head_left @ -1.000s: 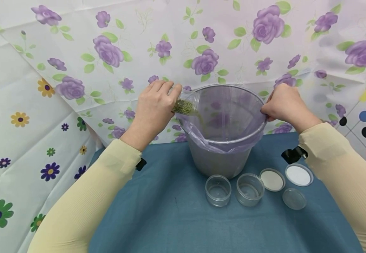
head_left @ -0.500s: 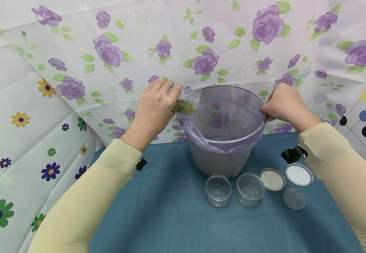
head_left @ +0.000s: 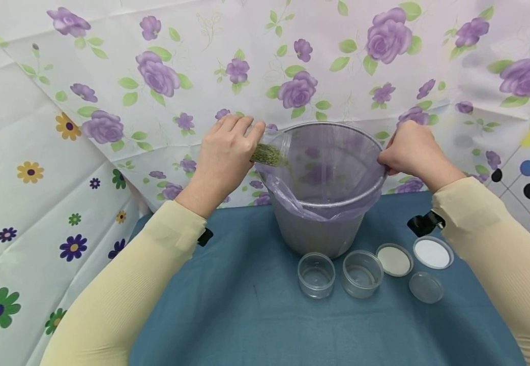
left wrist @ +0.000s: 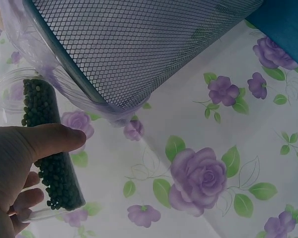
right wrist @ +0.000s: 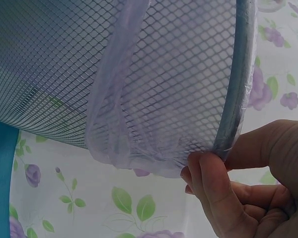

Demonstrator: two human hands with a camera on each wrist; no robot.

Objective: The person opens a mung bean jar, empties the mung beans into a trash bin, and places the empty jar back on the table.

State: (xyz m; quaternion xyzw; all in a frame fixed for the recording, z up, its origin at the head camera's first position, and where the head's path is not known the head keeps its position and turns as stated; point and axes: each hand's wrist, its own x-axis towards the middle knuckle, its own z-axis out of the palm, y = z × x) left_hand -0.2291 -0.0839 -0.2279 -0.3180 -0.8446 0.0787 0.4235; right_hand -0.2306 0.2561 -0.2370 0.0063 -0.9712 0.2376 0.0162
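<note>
My left hand (head_left: 228, 155) grips a clear plastic jar (left wrist: 12, 94) of small green beans (head_left: 266, 154), tipped on its side with its mouth over the left rim of a mesh trash can (head_left: 317, 236). A thin stream of beans seems to fall inside the can. A translucent purple bag (head_left: 338, 211) lines the can and folds over its rim. On the right, my right hand (head_left: 409, 150) pinches the rim and the bag between thumb and fingers, as the right wrist view also shows at the mesh wall (right wrist: 179, 74).
Two clear open jars (head_left: 316, 277) stand in front of the can on the blue tablecloth (head_left: 246, 325). Right of them lie a beige-looking lid (head_left: 394, 260), a white lid (head_left: 433, 253) and a clear lid (head_left: 426, 287). Flowered sheeting (head_left: 155, 122) rises behind the can.
Both hands stay in nearly the same place. The beans in the tilted jar shift slightly, and a faint stream shows below its mouth.
</note>
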